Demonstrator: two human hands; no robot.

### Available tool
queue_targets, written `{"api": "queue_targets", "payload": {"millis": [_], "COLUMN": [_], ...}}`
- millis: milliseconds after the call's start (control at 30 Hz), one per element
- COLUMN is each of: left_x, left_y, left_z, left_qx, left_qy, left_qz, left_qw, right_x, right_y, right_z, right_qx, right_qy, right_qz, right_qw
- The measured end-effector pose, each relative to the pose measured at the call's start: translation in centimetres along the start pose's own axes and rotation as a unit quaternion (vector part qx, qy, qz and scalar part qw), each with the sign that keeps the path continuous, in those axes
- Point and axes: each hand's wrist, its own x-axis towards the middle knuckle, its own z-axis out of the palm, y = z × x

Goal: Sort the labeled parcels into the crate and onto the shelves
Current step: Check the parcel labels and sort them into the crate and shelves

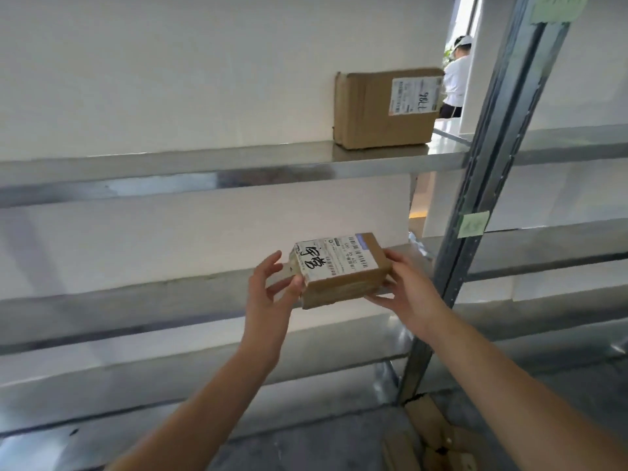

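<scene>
A small cardboard parcel (343, 270) with a white label and black handwriting on top is held in front of the middle metal shelf (170, 294). My left hand (272, 287) pinches its left end with thumb and fingers. My right hand (404, 294) grips its right end, fingers underneath and thumb on top. A larger brown labelled box (377, 110) stands on the upper shelf (204, 171), against the wall. The crate is not in view.
A grey upright post (475, 205) of the rack with green sticky notes (473, 224) stands right of the parcel. Flattened cardboard (431, 433) lies at the bottom. A person in white (457, 76) stands far behind the rack.
</scene>
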Motion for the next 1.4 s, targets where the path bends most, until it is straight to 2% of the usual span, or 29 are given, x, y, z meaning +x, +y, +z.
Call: {"api": "queue_targets", "payload": {"millis": [167, 300, 433, 567, 700, 833, 933, 1100, 1400], "left_x": [-4.9, -7.9, -10.1, -11.2, -12.5, -14.6, -16.1, -18.3, -20.1], "left_y": [-0.2, -0.3, 0.6, 1.8, 2.7, 3.0, 2.8, 3.2, 2.6], "left_z": [-3.4, -6.0, -8.7, -11.9, -17.4, -24.1, -29.5, -38.7, -51.8], "left_qx": [0.139, 0.168, 0.142, 0.121, 0.084, 0.095, 0.081, -0.013, -0.08], "left_qy": [-0.006, -0.011, 0.084, 0.213, 0.283, 0.348, 0.403, 0.454, 0.48], "left_qz": [-0.014, -0.025, -0.025, -0.006, -0.02, -0.061, -0.068, -0.095, -0.098], "left_qw": [0.99, 0.985, 0.986, 0.97, 0.955, 0.931, 0.909, 0.886, 0.868], "right_x": [0.1, -0.3, -1.4, -4.1, -5.6, -6.5, -8.8, -13.6, -16.4], "right_y": [2.6, 4.9, 6.8, 8.0, 9.9, 11.9, 13.5, 16.6, 22.0], "right_z": [2.9, 7.7, 15.1, 22.6, 28.4, 34.1, 38.7, 46.8, 59.9], "right_qx": [0.029, 0.018, -0.017, -0.094, -0.165, -0.252, -0.279, -0.264, -0.264], "right_qy": [-0.067, -0.097, -0.148, -0.243, -0.329, -0.405, -0.453, -0.515, -0.568], "right_qz": [0.032, 0.042, 0.029, -0.005, -0.052, -0.035, -0.021, 0.013, 0.082], "right_qw": [0.997, 0.994, 0.988, 0.965, 0.928, 0.878, 0.846, 0.816, 0.775]}}
